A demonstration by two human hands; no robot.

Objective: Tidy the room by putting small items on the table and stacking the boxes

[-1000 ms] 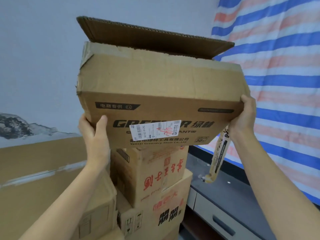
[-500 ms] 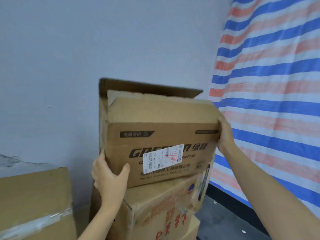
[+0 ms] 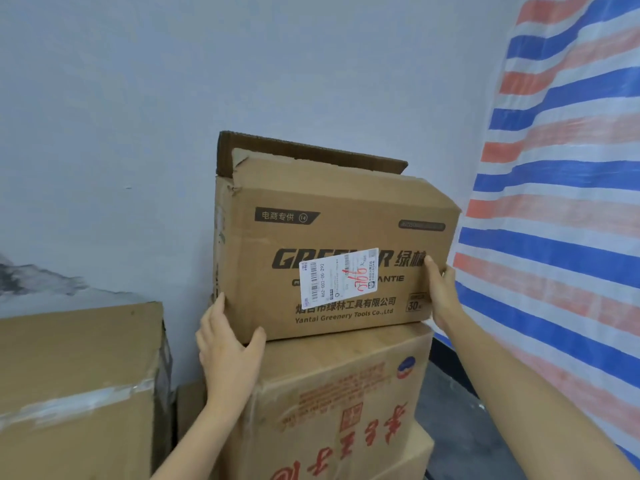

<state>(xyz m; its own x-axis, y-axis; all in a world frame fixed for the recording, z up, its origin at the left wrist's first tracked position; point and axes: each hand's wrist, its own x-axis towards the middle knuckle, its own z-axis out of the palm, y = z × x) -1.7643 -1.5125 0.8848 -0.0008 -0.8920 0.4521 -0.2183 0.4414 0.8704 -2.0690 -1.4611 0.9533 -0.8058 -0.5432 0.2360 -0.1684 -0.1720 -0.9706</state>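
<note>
A brown corrugated cardboard box with black GREENER lettering [image 3: 332, 233] sits in the middle of the frame. It rests squarely on a larger tan cardboard box printed with red Chinese characters [image 3: 332, 393], and its bottom edge touches that lower box's top. A white shipping label with barcodes and a red scrawl [image 3: 337, 278] is stuck at a slight tilt across the front of the lettered box. One dark cardboard flap [image 3: 304, 152] stands open at the back, against the pale grey-blue wall [image 3: 173, 81]. The left hand [image 3: 227, 344] clasps the lettered box's lower left corner, with the thumb on the front face at the bottom edge and the fingers laid along the left side. The right hand [image 3: 441, 292] grasps the lower right edge, with the thumb pressed on the front face beside the lettering and the fingers wrapped round the right side, out of sight. At the lower left of the frame stands a wide plain cardboard carton sealed with clear tape [image 3: 79, 375], apart from the stack. A red, blue and white striped tarpaulin [image 3: 561, 202] hangs down the right side. Part of another cardboard box [image 3: 412, 455] shows under the stack at the bottom.
</note>
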